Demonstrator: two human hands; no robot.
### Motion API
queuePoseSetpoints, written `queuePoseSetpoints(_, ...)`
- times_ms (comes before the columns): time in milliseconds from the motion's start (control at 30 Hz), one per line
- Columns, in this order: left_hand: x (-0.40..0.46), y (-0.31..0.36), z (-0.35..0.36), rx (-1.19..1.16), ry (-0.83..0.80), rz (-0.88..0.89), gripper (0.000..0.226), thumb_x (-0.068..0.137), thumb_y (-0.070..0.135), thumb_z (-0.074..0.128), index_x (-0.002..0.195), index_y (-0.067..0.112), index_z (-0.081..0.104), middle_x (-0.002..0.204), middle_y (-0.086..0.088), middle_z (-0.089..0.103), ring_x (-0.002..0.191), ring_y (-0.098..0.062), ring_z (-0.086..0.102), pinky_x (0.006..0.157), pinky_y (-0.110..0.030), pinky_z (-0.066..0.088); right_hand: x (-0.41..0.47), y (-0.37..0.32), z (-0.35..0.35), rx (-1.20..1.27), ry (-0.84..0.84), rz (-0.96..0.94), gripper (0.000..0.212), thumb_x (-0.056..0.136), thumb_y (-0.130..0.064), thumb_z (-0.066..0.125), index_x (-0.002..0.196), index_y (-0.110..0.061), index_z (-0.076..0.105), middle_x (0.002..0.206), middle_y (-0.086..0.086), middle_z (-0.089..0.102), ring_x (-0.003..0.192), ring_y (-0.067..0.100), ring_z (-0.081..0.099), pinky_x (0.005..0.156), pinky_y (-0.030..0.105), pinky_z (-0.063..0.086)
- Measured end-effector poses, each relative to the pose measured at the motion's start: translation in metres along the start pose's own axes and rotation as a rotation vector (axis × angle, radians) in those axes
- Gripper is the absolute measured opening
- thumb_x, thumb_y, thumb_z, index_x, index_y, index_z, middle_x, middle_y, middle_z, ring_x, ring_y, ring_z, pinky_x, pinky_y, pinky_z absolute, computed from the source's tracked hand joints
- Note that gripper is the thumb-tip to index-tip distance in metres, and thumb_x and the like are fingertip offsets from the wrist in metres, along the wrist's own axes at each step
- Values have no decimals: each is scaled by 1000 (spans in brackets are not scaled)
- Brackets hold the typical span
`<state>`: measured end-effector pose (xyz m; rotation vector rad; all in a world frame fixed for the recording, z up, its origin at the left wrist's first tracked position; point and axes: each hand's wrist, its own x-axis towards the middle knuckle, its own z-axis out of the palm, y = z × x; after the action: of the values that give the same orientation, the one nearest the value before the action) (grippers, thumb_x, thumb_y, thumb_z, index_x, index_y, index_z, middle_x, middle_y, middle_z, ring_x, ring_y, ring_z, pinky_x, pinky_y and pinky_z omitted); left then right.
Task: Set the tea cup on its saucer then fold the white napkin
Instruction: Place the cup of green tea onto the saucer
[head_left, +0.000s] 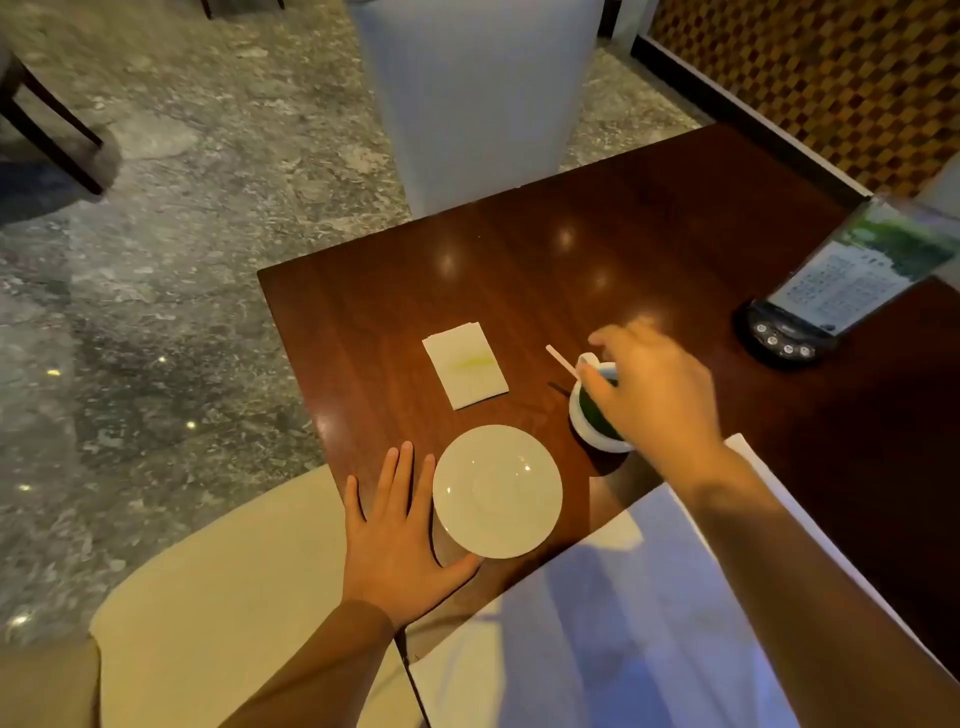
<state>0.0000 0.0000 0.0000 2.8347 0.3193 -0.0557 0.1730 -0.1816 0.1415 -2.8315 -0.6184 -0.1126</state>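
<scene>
Two bare forearms are reaching in from the bottom edge over a dark wooden table (519, 249), the cup not yet on its saucer.

Farthest left, the left hand (400, 530) is lying flat at the table's near edge, fingers straight and spread, its thumb stretching under the rim of the empty white saucer (497, 491) just beside it. Beyond the saucer, the white napkin (465, 365) is lying flat as a folded rectangle with a faint yellow-green smear. Right of the saucer and apart from it, the tea cup (592, 413) is standing on the bare wood, holding dark green liquid, with a pale stick (561, 360) leaning out of it. The right hand (654, 389) is hanging blurred over the cup, fingers loosely spread; whether they are touching it cannot be told. Far right, a menu stand (857, 275) is sitting behind a button pad (779, 340).
</scene>
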Motion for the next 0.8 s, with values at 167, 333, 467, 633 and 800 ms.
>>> queuePoseSetpoints(167, 0, -1, 2, 18, 27, 0, 104, 70, 87, 34, 147, 17, 28, 155, -8, 21, 144, -26, 14, 111, -57, 6, 3, 4, 37, -105, -66, -34, 36, 95, -33, 48, 125, -14, 54, 116, 8, 59, 101, 23, 57, 79, 30, 49)
queuePoseSetpoints(333, -1, -2, 1, 15, 9, 5, 104, 70, 87, 35, 147, 17, 28, 155, -8, 21, 144, -25, 13, 112, -56, 5, 4, 7, 49, -91, 5, -56, 26, 91, -23, 59, 111, -9, 66, 103, 12, 66, 91, 27, 61, 75, 33, 54)
queuePoseSetpoints(467, -1, 0, 1, 20, 6, -2, 105, 70, 88, 34, 147, 18, 27, 156, -8, 20, 144, -25, 12, 112, -55, 5, 1, 10, 56, -44, 86, -81, 21, 82, -19, 70, 99, -6, 71, 91, 14, 70, 80, 29, 64, 70, 35, 55)
queuePoseSetpoints(633, 0, -1, 2, 19, -3, -7, 105, 70, 88, 33, 148, 19, 25, 156, -6, 17, 144, -25, 12, 112, -57, 5, -3, 9, 57, 61, 129, -90, 21, 80, -16, 72, 99, -6, 71, 92, 13, 70, 77, 29, 66, 69, 36, 55)
queuePoseSetpoints(800, -1, 0, 1, 13, -3, -5, 104, 70, 88, 32, 147, 18, 26, 156, -7, 19, 144, -26, 13, 112, -57, 5, -6, 7, 55, 68, 181, -178, 26, 68, -10, 81, 92, -5, 72, 85, 12, 71, 66, 28, 67, 60, 39, 56)
